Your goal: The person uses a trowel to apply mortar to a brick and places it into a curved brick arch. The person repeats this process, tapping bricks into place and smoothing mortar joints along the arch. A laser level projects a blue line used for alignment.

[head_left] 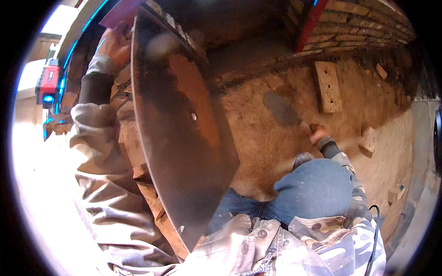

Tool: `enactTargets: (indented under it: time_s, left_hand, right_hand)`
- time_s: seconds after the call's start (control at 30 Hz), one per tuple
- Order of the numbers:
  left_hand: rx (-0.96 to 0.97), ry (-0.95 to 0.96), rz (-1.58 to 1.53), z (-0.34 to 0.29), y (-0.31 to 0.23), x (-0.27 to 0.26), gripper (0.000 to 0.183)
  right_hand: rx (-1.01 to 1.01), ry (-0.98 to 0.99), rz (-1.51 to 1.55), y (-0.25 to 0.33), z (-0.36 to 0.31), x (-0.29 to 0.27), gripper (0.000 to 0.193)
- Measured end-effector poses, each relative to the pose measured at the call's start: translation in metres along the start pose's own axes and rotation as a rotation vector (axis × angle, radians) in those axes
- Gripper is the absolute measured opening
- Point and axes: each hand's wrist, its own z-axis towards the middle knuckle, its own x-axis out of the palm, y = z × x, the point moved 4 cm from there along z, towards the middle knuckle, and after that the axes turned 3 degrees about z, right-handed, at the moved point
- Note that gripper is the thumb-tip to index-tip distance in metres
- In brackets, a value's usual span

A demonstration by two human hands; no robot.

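Observation:
A large dark board (184, 152) stands tilted in front of me, with a reddish-brown patch and a small pale spot on its face. At the board's far left edge, my left hand (113, 48) is curled beside a purple-red piece (119, 13); its fingertips are partly hidden, so I cannot make out exactly what it grips. On the right, low over the brown ground, my right hand (317, 134) is closed round the handle of a trowel. The flat grey blade of this trowel (282, 109) points away to the far left, near the brown surface.
A red laser level (49, 80) with blue light is at the left. A pale wooden block with holes (328, 87) lies beyond my right hand; another block (368, 141) lies to its right. A red post (311, 26) and slatted wall (359, 23) stand at the back.

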Motion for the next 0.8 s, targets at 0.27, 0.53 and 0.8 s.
enactTargets:
  time_s: [0.27,0.53,0.8]
  left_hand:
    - [0.216,-0.197,-0.077,-0.006,-0.014,0.002,0.045]
    - [0.049,-0.126,-0.019,-0.003,-0.042,0.012,0.047]
    - [0.014,-0.141,-0.031,0.01,-0.051,0.024,0.05]
  right_hand:
    - [-1.146,-0.249,0.16,0.274,-0.101,-0.186,0.056]
    - [-1.742,0.228,-0.372,0.45,-0.236,-0.216,0.067]
    - [-1.612,0.178,-0.318,0.402,-0.187,-0.233,0.072]
